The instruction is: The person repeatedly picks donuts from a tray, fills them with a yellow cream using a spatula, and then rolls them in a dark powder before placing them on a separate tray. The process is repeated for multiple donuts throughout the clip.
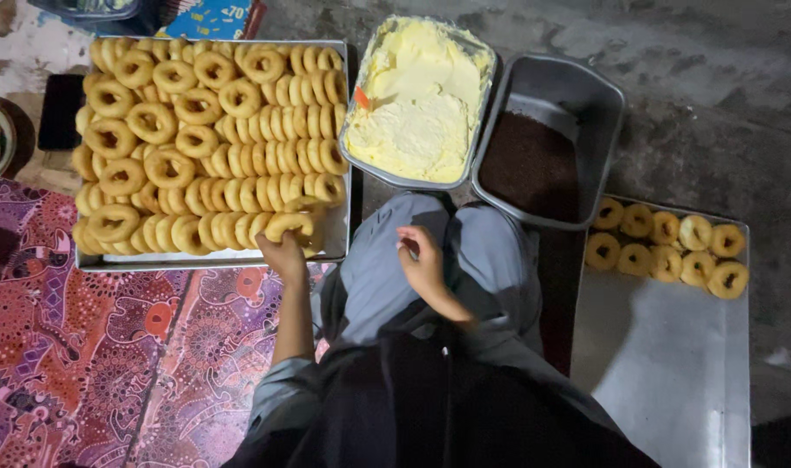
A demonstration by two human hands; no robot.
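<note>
At tray (92, 260) edge, left hand (284, 254) grasps doughnut (289, 224); right hand (423, 260) curled, contents hidden.

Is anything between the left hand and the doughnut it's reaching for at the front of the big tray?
Nothing visible. The left hand already touches the doughnut at the near edge of the full tray. The right hand rests apart on the lap, clear of it.
</note>
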